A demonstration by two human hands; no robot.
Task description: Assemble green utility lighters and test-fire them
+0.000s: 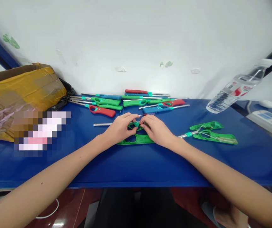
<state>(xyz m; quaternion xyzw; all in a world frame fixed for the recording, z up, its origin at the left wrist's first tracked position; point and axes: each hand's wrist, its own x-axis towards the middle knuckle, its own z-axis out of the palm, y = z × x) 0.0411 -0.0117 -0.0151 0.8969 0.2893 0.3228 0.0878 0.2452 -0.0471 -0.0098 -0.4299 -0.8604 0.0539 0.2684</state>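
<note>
My left hand (pixel 120 128) pinches a small teal-green part (pixel 137 124) of an opened stick lighter between thumb and forefinger. From the other side, my right hand (pixel 157 130) brings its thumb and fingers together against the same spot; what its fingertips hold is too small to make out. Beneath my hands lies a green handle shell half (pixel 136 139), partly covered by my right hand. A metal lighter tube (pixel 102 124) sticks out to the left of my left hand. Right of my hands, another green lighter (pixel 215 136) lies opened, its two shell halves spread and inner parts showing.
Several red, green and blue stick lighters (pixel 102 110) lie along the wall. A taped cardboard box (pixel 22 101) stands at left, beside a blurred-out patch. A clear plastic bottle (pixel 238 90) and a white device (pixel 271 122) are at right. The blue table (pixel 126 171) ends in front of me.
</note>
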